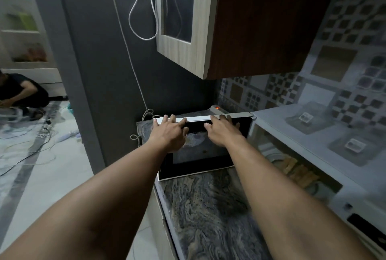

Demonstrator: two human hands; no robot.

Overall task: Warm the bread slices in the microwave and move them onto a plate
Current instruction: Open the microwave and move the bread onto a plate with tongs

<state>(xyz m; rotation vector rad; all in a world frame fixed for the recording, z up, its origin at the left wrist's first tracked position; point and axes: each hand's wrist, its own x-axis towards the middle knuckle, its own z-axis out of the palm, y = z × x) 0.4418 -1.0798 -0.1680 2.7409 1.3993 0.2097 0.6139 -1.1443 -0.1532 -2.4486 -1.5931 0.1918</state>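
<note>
The white microwave (309, 134) stands on the right of the counter. Its dark-windowed door (200, 155) is swung open toward the left. My left hand (170, 133) and my right hand (223, 132) both lie over the door's top edge, fingers curled across it, the right thumb on the glass side. Inside the open cavity, brown bread slices (297, 171) lie on a pale round plate or turntable (273, 157); which one I cannot tell.
A dark marbled counter (204, 213) stretches below the door. A wall cabinet (208, 29) hangs overhead. A power strip with a red light (217, 108) and white cables (144, 19) sit behind the door. A person (23, 94) crouches on the floor at far left.
</note>
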